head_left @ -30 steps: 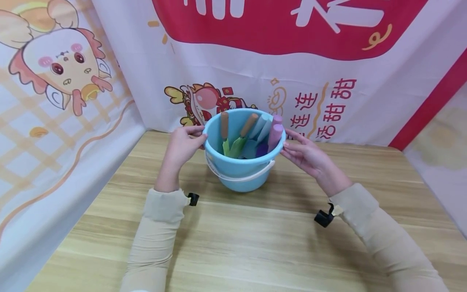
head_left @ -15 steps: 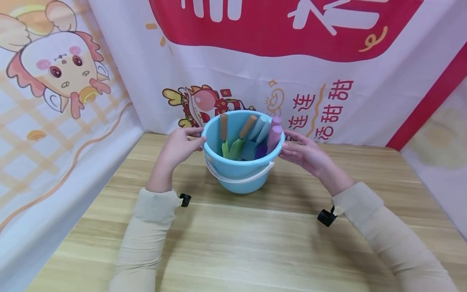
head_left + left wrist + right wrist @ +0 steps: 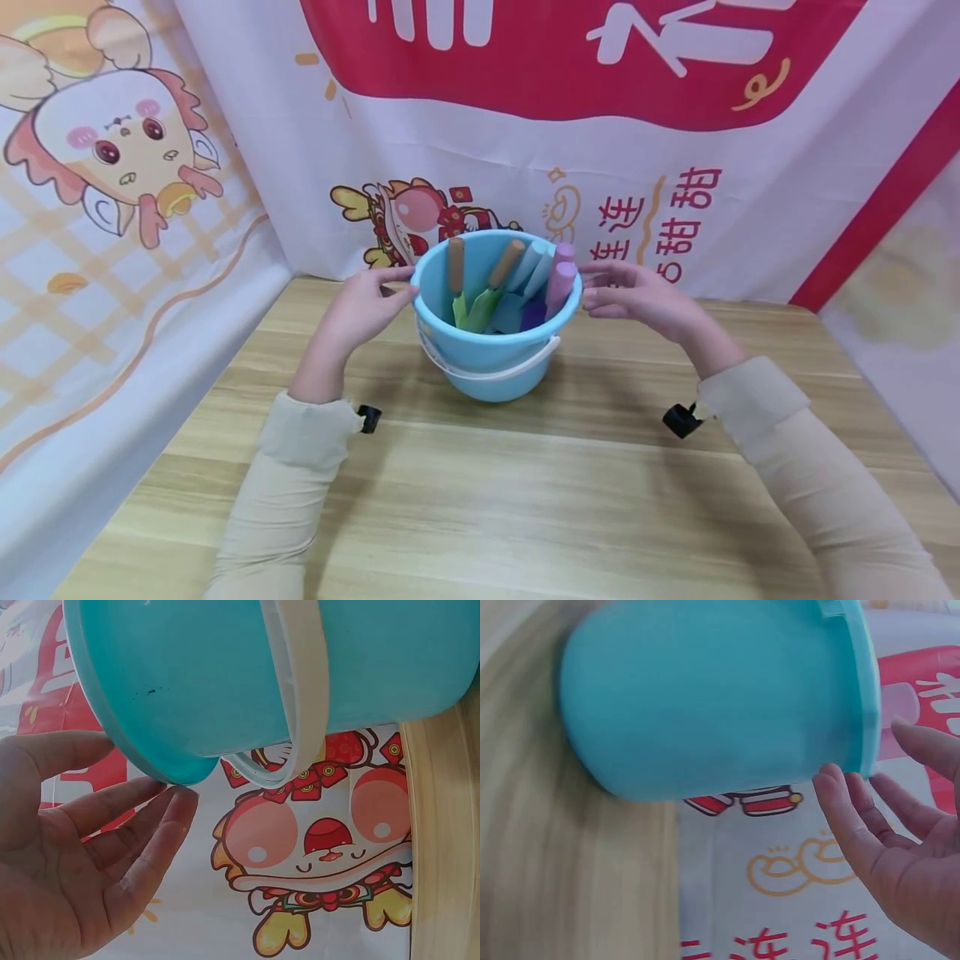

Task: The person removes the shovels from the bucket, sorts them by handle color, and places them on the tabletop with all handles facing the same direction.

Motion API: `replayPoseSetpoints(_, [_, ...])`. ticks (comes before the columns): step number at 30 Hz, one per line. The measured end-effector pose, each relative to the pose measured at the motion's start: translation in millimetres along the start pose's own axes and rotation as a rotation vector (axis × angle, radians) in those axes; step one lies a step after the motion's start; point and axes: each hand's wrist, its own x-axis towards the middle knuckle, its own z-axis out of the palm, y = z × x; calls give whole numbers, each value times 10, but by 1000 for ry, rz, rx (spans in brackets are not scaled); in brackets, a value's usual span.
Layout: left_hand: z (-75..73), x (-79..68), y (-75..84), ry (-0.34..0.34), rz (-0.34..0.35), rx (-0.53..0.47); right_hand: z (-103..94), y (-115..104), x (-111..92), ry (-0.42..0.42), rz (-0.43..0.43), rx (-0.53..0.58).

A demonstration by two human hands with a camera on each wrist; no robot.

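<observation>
A light blue bucket (image 3: 495,367) with a white handle (image 3: 487,375) stands upright on the wooden table. In it lean green-bladed tools with brown handles (image 3: 456,265), light blue tools (image 3: 528,271) and purple-handled ones (image 3: 561,286); their lower ends are partly hidden. My left hand (image 3: 363,308) is at the bucket's left rim, its fingers fairly straight and fingertips right at the edge in the left wrist view. On the opposite side my right hand (image 3: 645,300) has its fingers loosely extended and spread, thumb (image 3: 922,746) apart from the rim.
A printed white and red cloth (image 3: 570,108) hangs just behind the bucket. Another cloth with a cartoon animal (image 3: 120,150) closes off the left side. Black clips (image 3: 682,419) hang from both sleeves, close above the wooden table (image 3: 480,517).
Both hands have loosened at the rim. My right fingers have straightened and drawn outward, and the left forearm has swung left. The bucket stays where it stood as the view shifts slightly.
</observation>
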Motion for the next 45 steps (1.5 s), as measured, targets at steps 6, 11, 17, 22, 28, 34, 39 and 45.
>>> replayPoseSetpoints(6, [34,-3,13,15,47,19,22,-88,-23,112,-56,-86])
replayPoseSetpoints(11, [58,-7,39,56,93,79,62,-218,-47,171,-73,-200])
replayPoseSetpoints(17, [115,-9,104,86,170,219,129,-317,-37,201,-135,-314])
replayPoseSetpoints(22, [176,4,115,78,233,360,203,-345,-4,208,-196,-349])
replayPoseSetpoints(28, [229,60,80,85,255,508,306,-380,36,215,-245,-378])
replayPoseSetpoints(34, [255,98,44,38,219,557,396,-406,49,197,-268,-452])
replayPoseSetpoints(39, [262,102,28,-1,200,557,442,-407,70,181,-329,-506])
replayPoseSetpoints(45, [265,117,27,-27,192,568,459,-416,96,176,-379,-548])
